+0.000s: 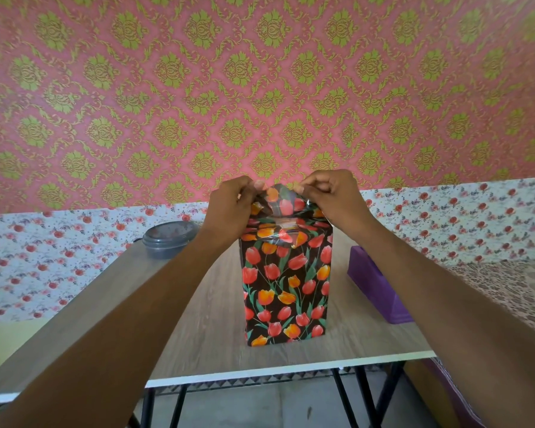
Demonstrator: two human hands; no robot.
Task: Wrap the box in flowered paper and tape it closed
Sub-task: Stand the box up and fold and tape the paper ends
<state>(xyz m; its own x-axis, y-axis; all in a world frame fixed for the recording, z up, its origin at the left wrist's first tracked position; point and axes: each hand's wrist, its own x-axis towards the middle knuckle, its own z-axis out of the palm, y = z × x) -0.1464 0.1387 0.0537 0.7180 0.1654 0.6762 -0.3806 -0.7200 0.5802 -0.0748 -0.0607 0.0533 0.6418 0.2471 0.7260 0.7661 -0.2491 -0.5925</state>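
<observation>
Box (286, 285) is stood upright on the table (210, 319), long axis vertical; its paper flap (280, 197) is pinched above the top by left hand (229, 208) and right hand (331, 196), equally near.

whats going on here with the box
A person is wrapping a box in tulip paper. It stands upright on the table with its sides already covered. The left hand and right hand both pinch the loose flap at the top, which is not folded shut yet. A grey tub sits back left and a purple container to the right.
</observation>
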